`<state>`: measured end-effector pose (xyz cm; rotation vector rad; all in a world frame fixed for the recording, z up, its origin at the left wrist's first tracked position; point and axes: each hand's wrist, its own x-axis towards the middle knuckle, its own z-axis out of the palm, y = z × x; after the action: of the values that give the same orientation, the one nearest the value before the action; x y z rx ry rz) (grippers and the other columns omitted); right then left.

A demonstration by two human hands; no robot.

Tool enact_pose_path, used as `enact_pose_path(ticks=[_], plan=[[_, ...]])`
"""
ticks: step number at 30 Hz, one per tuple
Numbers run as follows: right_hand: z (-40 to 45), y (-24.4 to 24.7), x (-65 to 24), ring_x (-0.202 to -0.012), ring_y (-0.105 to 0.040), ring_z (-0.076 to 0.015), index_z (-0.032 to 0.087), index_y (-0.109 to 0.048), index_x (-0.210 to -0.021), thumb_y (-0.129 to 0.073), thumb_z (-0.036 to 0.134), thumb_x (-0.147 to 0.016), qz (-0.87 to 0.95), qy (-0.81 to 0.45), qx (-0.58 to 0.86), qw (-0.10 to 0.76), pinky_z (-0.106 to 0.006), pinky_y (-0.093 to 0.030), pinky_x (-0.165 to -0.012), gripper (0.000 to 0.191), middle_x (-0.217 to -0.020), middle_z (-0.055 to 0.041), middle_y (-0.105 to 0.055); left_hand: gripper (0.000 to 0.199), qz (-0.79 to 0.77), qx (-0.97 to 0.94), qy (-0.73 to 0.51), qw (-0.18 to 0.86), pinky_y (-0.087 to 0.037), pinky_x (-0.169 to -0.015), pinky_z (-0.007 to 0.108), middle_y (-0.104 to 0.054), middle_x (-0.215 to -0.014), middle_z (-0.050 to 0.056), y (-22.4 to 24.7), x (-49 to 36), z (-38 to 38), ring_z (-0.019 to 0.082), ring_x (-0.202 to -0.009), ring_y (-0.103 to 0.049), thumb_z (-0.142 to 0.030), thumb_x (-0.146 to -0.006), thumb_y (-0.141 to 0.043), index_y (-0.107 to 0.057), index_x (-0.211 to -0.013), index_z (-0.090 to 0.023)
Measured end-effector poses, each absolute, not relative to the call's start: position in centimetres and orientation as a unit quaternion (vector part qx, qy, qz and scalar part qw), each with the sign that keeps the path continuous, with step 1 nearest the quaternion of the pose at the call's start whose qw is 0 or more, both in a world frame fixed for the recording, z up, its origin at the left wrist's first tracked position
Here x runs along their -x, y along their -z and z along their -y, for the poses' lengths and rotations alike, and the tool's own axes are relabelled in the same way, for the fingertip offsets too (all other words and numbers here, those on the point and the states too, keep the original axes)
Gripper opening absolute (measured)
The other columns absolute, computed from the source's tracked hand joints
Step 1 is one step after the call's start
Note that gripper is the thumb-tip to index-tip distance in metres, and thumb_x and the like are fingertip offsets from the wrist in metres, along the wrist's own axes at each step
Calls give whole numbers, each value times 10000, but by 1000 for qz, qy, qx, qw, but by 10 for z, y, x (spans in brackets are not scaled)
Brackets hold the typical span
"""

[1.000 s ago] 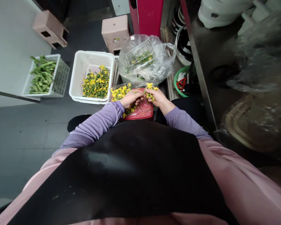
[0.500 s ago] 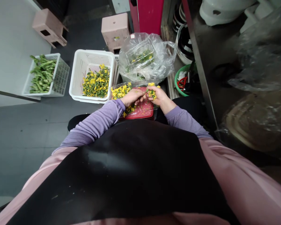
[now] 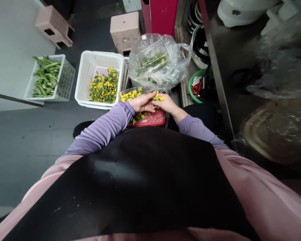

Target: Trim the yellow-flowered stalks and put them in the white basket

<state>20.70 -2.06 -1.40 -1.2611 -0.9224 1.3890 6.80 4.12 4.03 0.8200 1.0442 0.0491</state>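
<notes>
A small bunch of yellow flowers (image 3: 158, 97) with green stems is between my hands, above a red lid or board (image 3: 157, 118). My right hand (image 3: 168, 103) is closed around the bunch from the right. My left hand (image 3: 143, 102) meets it from the left, thumb and fingers drawn together at the flowers. Its fingers partly cover the stems. Just beyond and beside my left hand, a clear plastic tray holds more yellow flowers (image 3: 130, 94). Loose flowers (image 3: 139, 117) lie below my left wrist, on the red surface.
A white basket (image 3: 80, 78) of yellow-flowered greens stands to the left, with a crate (image 3: 65, 78) of thick green stalks farther off. Ahead is a clear plastic bag (image 3: 175, 72) with a box and greens. Pink stools (image 3: 125, 30), a green basin (image 3: 191, 83) and a metal shelf edge (image 3: 219, 80) surround me.
My left hand has moved slightly right and up over the bunch, its fingers now straighter. The flowers in my right hand have shifted left and show less. The view has tilted a little.
</notes>
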Motion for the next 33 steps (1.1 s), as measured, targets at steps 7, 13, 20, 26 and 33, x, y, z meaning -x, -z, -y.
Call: enact_pose_path(ticks=[7,13,20,26,33], plan=[[20,8,-216,-456,-492,-89,203,-573,-750,-841,241,-752,269,-571,573,524,-191,-272,-399,271,-559,37,-582,240,-486,-405,-57,772,-496,-482,167,-713,-646,53,-43,-62,-31,61,-434,-586,-237,-1027,-624,-709,-879,-68],[21,10,-214,-460,-533,-99,211,-578,-792,-845,246,-758,256,-582,566,524,-177,-258,-385,272,-575,28,-619,219,-493,-508,-91,701,-414,-430,158,-636,-582,-13,-41,-68,-21,30,-394,-507,-118,-947,-696,-659,-732,-89],[22,9,-210,-446,-502,-79,191,-583,-784,-841,212,-766,218,-613,544,530,-171,-221,-373,260,-575,26,-592,301,-472,-617,-72,626,-350,-448,175,-534,-473,-46,-45,-72,-21,34,-364,-419,-99,-930,-635,-607,-632,-134],[15,11,-219,-451,-430,-68,187,-577,-787,-734,197,-832,141,-610,537,565,-188,-243,-380,163,-576,36,-536,330,-471,-736,-41,485,-408,-618,230,-539,-523,10,-37,-62,-42,135,-586,-578,-163,-895,-673,-618,-569,-162],[14,11,-229,-486,-453,-68,180,-612,-846,-758,210,-786,171,-632,505,563,-188,-265,-386,161,-663,16,-604,154,-359,-909,130,166,-401,-837,341,-718,-942,129,-3,-15,-52,271,-1008,-629,-100,-831,-659,-795,-823,-170]])
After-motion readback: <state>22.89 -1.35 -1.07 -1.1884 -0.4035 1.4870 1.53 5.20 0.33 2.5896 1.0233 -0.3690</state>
